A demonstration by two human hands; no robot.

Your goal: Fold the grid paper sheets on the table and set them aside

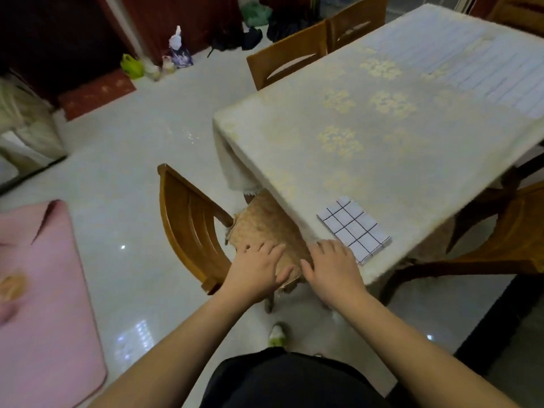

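Note:
A folded stack of white grid paper (354,227) with black lines lies near the front corner of the table (397,160), which has a cream floral cloth. My right hand (331,267) rests palm down at the table's edge, just left of the folded paper and touching its near corner. Over the seat cushion of the wooden chair hovers my left hand (259,269), fingers spread, holding nothing. A wide spread of lined white sheets (482,66) covers the far right part of the table.
A wooden chair (188,228) with a tan cushion is tucked under the table's left corner. Two more chairs (312,48) stand at the far side and another (506,240) at the right. A pink mat (44,290) lies on the tiled floor at left.

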